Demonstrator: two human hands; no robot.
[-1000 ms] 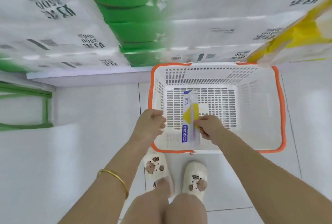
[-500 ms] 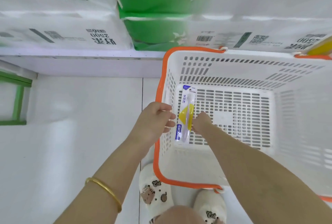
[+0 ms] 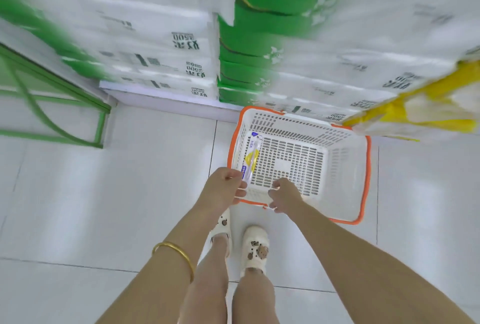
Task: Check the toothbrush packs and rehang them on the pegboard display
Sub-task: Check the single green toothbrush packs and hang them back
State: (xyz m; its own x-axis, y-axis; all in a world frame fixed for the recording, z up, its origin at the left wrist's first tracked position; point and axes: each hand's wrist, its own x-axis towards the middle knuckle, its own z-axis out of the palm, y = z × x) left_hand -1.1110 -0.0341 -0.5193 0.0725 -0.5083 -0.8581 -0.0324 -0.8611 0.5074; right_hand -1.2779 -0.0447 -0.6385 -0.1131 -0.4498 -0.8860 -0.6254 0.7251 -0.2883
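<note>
Toothbrush pack (image 3: pixel 251 157) pinched at lower end by left hand (image 3: pixel 224 189) over basket (image 3: pixel 367 180); right hand (image 3: pixel 284 195) loosely curled, empty. Slip risked by thin pinch.

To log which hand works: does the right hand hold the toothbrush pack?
No, the left hand pinches the toothbrush pack at its lower end; the right hand is apart from it.
</note>
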